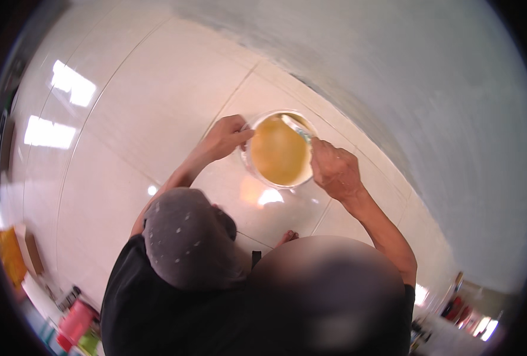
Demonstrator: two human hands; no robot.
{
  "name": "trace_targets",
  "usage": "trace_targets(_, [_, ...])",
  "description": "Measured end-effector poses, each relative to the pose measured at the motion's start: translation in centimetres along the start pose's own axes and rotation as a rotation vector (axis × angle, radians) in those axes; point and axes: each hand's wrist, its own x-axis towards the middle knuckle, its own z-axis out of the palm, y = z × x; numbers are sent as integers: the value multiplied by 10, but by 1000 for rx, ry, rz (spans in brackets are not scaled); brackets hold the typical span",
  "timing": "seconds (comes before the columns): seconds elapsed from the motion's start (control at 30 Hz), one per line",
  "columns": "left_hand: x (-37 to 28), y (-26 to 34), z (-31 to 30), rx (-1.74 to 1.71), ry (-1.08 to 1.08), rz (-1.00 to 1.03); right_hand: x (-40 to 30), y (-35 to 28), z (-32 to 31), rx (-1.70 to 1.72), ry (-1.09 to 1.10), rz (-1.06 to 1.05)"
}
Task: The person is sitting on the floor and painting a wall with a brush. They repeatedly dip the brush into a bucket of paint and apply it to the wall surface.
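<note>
A round white bucket (pixel 247 165) stands on the tiled floor, holding a yellowish liquid (pixel 277 153). My left hand (pixel 228 137) grips the bucket's rim at its left side, the thumb over the edge. At the opposite side, my right hand (pixel 336 169) is closed around the end of a pale, flat-looking tool (pixel 295 126), perhaps a brush or scraper. The tool reaches over the opening near the far right inner wall. Whether its tip dips in the liquid is not clear. My fingers hide the tool's near end.
A grey wall (pixel 428 89) rises to the right of the bucket. Glossy light tiles (pixel 125 115) cover the floor. At the lower left lie a red plastic item (pixel 76 321), a yellow bag (pixel 11 256) and a cardboard piece (pixel 31 249). A bare foot (pixel 289 237) shows below the bucket.
</note>
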Motion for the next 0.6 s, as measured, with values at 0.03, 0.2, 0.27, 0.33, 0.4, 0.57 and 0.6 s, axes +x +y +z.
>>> trace_targets(0.03, [-6,0,-2,-20,16,9,2,-4,-5,14,31,-21])
trace_targets(0.2, [3,-17,-12,88,-14,49,12,-6,-2,474,-112,447])
trace_targets(0.27, [12,-23,-9,62,-31,19,9,-6,14,683,-190,560])
trace_targets(0.33, [14,-25,-12,67,-44,0,13,-6,20,927,-290,675])
trace_targets(0.4, [17,-25,-9,53,-54,-6,14,-1,22,1117,-386,748])
trace_targets(0.57, [14,-35,-16,2,-46,-12,15,7,27,772,-298,389])
trace_targets(0.6, [15,-33,-14,7,-44,-5,13,8,29,595,-222,263])
